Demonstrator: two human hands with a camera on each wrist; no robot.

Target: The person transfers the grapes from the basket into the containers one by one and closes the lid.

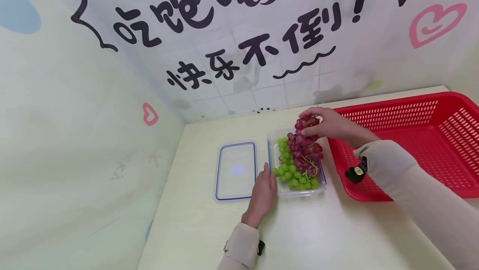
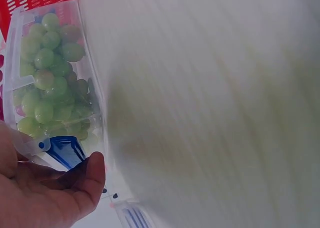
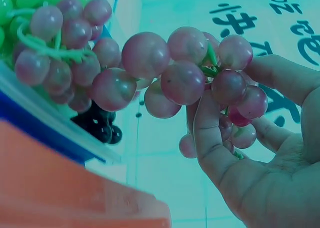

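Observation:
A clear plastic food container (image 1: 295,193) with blue clips holds green grapes (image 1: 290,172). Red grapes (image 1: 299,149) lie across them in a bunch, its upper end raised over the far rim. That raised end is gripped by my right hand (image 1: 325,124), thumb and fingers around the grapes (image 3: 185,82). At the container's near left side, my left hand (image 1: 265,191) holds the wall by a blue clip (image 2: 67,152), fingers curled beside it. Dark, almost black grapes (image 3: 100,125) show past the container's edge in the right wrist view.
A clear lid with a blue seal (image 1: 236,170) lies flat on the table (image 1: 194,187), left of the container. To the right stands a large red plastic basket (image 1: 419,145) with slotted sides. A wall with printed writing (image 1: 224,66) rises behind the table.

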